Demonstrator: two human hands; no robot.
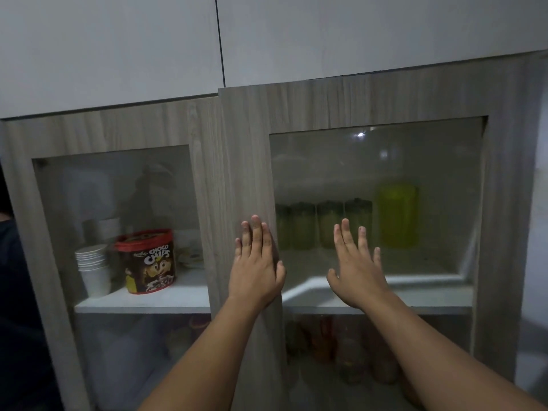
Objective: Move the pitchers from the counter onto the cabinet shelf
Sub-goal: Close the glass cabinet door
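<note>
Translucent yellow-green plastic pitcher (398, 216) stands upright on the white cabinet shelf (430, 301), toward the shelf's right end, seen blurred through the glass pane of the right wood-grain cabinet door (246, 161). Just to its left on the same shelf: a row of four greenish jars with dark lids (323, 225), close side by side.

Left hand (256, 262): fingers straight, flat against the right door's wooden frame at its left edge; grip apart, holding nothing. Right hand (357, 262): fingers spread and straight over the glass pane; grip apart, holding nothing; contact with glass cannot be confirmed.

Left door (17, 179), also glazed: on the shelf behind it, a round tub with red lid (146, 261), label reads "CHOCO CHIPS" with cartoon figure; smaller print unreadable. A stack of white paper cups (93, 268) stands just left of the tub, near the shelf's front edge.

Lower shelf contents are dim, not identifiable.
</note>
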